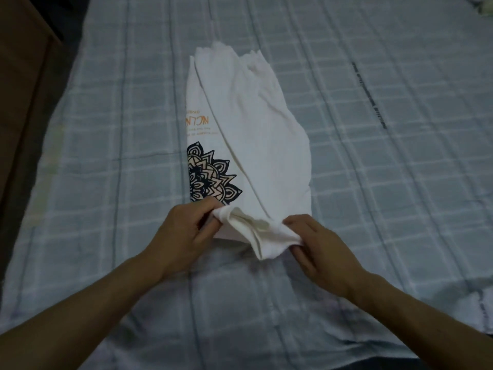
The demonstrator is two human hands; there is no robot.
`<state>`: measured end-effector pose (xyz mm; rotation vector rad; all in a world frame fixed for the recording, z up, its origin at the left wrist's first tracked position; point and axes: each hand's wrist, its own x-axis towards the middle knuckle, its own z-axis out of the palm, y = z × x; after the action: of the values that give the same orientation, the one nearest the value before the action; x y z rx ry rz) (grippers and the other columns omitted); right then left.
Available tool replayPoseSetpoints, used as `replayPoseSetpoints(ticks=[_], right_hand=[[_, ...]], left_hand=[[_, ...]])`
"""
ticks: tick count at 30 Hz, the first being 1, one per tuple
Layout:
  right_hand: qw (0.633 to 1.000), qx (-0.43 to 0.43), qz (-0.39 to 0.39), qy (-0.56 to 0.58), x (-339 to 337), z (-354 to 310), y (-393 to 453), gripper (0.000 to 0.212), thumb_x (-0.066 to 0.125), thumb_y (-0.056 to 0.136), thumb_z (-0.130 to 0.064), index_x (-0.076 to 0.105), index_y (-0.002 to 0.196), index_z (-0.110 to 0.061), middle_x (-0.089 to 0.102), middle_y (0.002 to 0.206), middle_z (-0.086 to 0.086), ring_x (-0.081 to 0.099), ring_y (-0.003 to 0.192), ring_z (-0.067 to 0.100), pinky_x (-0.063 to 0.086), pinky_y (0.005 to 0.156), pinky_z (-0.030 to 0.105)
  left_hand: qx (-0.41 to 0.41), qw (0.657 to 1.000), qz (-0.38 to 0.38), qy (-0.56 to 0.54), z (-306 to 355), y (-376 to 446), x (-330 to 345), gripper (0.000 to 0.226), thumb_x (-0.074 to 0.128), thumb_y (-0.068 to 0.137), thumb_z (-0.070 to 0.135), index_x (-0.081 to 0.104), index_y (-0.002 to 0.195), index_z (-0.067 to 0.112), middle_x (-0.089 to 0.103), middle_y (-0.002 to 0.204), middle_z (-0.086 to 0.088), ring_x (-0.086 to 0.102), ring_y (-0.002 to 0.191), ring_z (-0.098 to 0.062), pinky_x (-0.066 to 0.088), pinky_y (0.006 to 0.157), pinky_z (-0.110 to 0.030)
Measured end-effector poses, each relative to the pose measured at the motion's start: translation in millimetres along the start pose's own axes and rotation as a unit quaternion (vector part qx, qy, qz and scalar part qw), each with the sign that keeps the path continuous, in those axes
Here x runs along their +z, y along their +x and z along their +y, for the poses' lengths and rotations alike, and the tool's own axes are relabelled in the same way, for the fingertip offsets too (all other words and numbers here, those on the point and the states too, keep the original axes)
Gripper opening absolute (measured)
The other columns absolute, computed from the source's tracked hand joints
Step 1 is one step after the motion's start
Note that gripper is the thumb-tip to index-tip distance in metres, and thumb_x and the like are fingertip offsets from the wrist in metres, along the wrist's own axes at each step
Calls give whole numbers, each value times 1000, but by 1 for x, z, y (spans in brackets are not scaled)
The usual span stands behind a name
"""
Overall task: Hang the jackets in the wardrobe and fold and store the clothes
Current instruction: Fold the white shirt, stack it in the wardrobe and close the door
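Observation:
A white T-shirt (256,134) lies folded lengthwise into a long strip on the bed, with a dark mandala print and orange lettering showing along its left side. My left hand (184,233) pinches the near left corner of the shirt. My right hand (314,247) grips the near right corner, where the cloth bunches and lifts slightly off the bed. The far end of the shirt rests flat toward the head of the bed.
The bed is covered by a pale blue checked sheet (373,169). A brown wooden piece of furniture (24,76) stands along the left edge. A bit of pale cloth (482,6) shows at the top right corner.

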<state>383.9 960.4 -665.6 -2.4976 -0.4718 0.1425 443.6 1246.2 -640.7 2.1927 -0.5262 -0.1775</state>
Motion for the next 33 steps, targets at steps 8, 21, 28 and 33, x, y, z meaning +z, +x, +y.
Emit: replayPoseSetpoints(ticks=[8,21,28,33], right_hand=[[989,61,117,67,-61,1,85,11,52,96,-24,55,91,-14,55,68,-9,52,61,9,37,56,16],[964,102,190,157,-119,60,333,15,75,85,-26,66,77,-17,63,67,-11,55,59,-2,38,57,12],[962,248,103,53,-79,118,435,56,69,88,-40,52,135,-16,58,130,10,57,113,22,41,99,30],[990,39,45,-131,-61,84,389,71,39,95,-55,32,151,-12,28,158,13,23,147,30,22,120,42]], left_hand=[[-69,990,111,-53,12,61,-25,18,57,99,29,65,90,16,61,71,1,54,62,-11,39,54,-23],[-76,971,224,-43,-57,267,-104,33,56,100,26,52,74,5,45,60,-1,37,53,-5,30,50,-23],[-266,950,158,38,-140,354,-97,40,54,98,28,49,134,11,63,106,-5,59,94,-17,43,84,-31],[-4,957,127,260,-126,328,-72,54,37,96,35,44,143,10,46,147,-13,40,136,-32,33,113,-46]])
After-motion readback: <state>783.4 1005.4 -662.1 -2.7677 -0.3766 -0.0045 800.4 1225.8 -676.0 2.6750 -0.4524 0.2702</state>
